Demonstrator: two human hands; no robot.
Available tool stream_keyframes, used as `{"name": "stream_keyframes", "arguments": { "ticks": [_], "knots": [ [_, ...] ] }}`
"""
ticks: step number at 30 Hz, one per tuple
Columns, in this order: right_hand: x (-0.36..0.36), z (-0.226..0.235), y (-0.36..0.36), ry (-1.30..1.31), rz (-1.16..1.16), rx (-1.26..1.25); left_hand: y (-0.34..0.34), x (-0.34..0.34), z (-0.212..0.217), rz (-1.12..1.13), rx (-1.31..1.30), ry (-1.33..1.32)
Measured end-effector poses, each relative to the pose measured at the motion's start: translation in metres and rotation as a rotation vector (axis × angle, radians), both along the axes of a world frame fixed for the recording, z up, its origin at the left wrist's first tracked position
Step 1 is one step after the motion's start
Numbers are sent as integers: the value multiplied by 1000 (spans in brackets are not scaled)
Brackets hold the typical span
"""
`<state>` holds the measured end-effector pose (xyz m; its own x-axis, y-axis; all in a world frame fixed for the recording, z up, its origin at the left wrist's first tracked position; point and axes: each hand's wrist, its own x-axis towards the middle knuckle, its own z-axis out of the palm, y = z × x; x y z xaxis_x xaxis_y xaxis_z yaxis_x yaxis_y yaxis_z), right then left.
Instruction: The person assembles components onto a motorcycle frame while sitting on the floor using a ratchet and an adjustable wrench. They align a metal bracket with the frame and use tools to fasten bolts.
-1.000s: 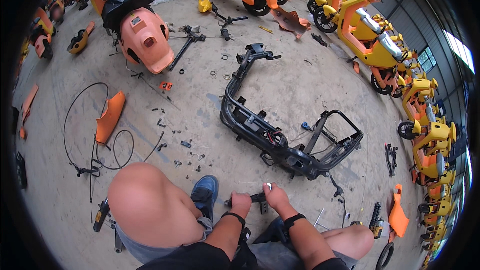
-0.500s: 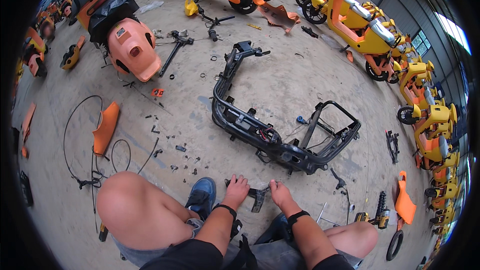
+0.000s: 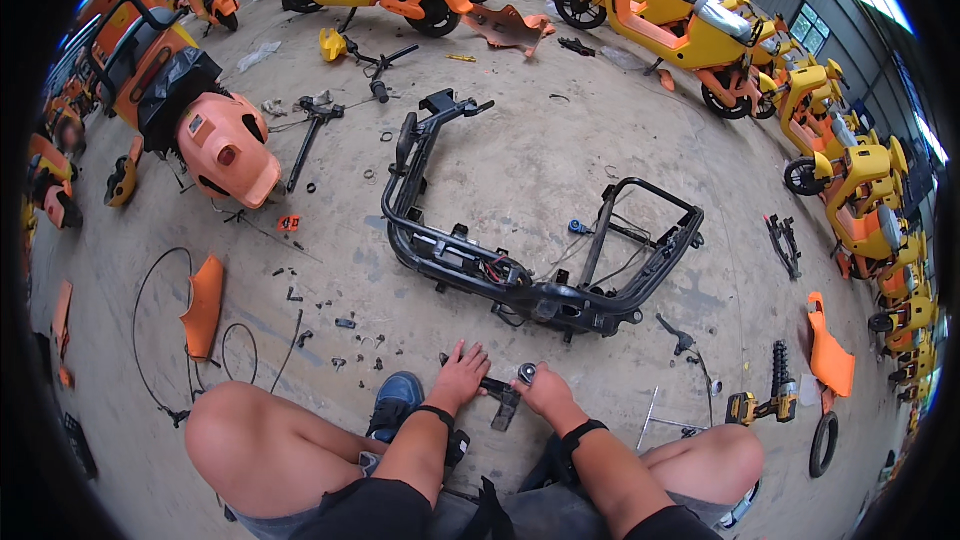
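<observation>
One small black metal part [image 3: 503,400] lies on the concrete floor [image 3: 520,150] just in front of one stripped black scooter frame [image 3: 520,275]; the left hand [image 3: 462,372] presses on it with fingers spread; the right hand [image 3: 543,390] has its fingers clamped on one round silver piece [image 3: 527,372]; beyond the frame stands one orange scooter nose [image 3: 228,148]; one yellow drill [image 3: 752,406] lies to its right.

The person wears grey shorts [image 3: 300,510], a black top [image 3: 380,510] and a blue shoe [image 3: 395,402]. A black band circles each wrist: left [image 3: 436,412], right [image 3: 583,432]. Arms and knees are bare.
</observation>
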<state>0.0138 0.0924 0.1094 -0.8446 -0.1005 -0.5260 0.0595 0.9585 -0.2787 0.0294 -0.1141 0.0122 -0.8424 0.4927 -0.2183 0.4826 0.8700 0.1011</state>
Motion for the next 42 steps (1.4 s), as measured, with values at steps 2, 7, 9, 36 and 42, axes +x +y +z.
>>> {"name": "stream_keyframes", "arguments": {
  "ticks": [2, 7, 9, 36, 42],
  "knots": [
    [0, -6, 3, 0, -85, 15, 6, 3, 2, 28, -22, 16],
    [3, -12, -4, 27, -240, 12, 6, 11, -8, 102, -10, 10],
    [8, -7, -8, 39, -300, 35, 9, 12, -4, 90, -34, 23],
    [-33, -43, 52, 18, 672, -222, 2, -34, -20, -145, 458, 102],
    [-41, -69, 55, 121, 998, -492, 6, -44, -29, -203, 545, 92]
  ]
}}
